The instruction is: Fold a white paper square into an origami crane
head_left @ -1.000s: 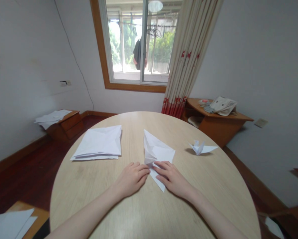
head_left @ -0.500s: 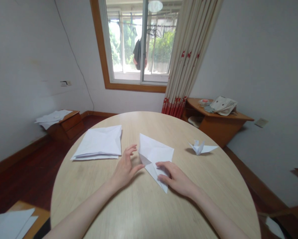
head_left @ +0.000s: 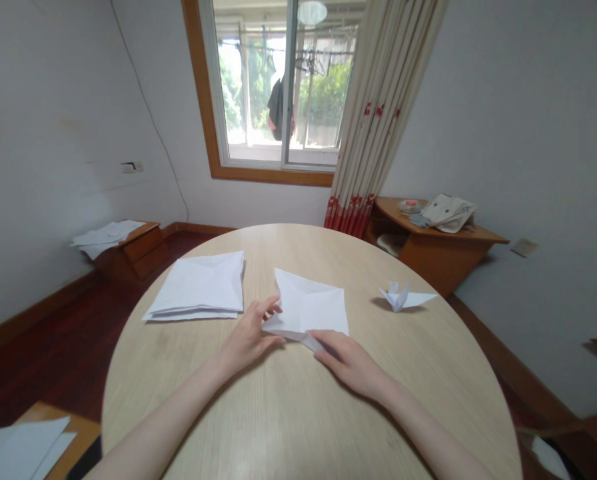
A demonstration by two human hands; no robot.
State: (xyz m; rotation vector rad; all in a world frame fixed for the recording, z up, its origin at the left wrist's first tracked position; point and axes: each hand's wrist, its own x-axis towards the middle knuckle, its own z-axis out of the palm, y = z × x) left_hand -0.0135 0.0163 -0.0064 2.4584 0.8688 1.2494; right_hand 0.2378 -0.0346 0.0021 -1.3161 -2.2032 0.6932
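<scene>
A partly folded white paper sheet (head_left: 309,306) lies near the middle of the round wooden table (head_left: 278,413). My left hand (head_left: 248,337) pinches the sheet's near-left corner between thumb and fingers. My right hand (head_left: 348,363) rests with its fingers pressed on the sheet's near edge. A stack of white paper sheets (head_left: 198,288) lies to the left of the hands. A small folded paper bird (head_left: 402,297) stands to the right.
A low wooden cabinet (head_left: 128,250) with papers stands by the left wall. A wooden corner shelf (head_left: 428,247) holds a bag at the right, beside a curtain (head_left: 378,113) and window. More paper lies at the lower left (head_left: 18,450).
The sheet has been unfolded and turned from a narrow pointed shape into a wider flat one. My left hand moved from resting on it to pinching its near-left corner.
</scene>
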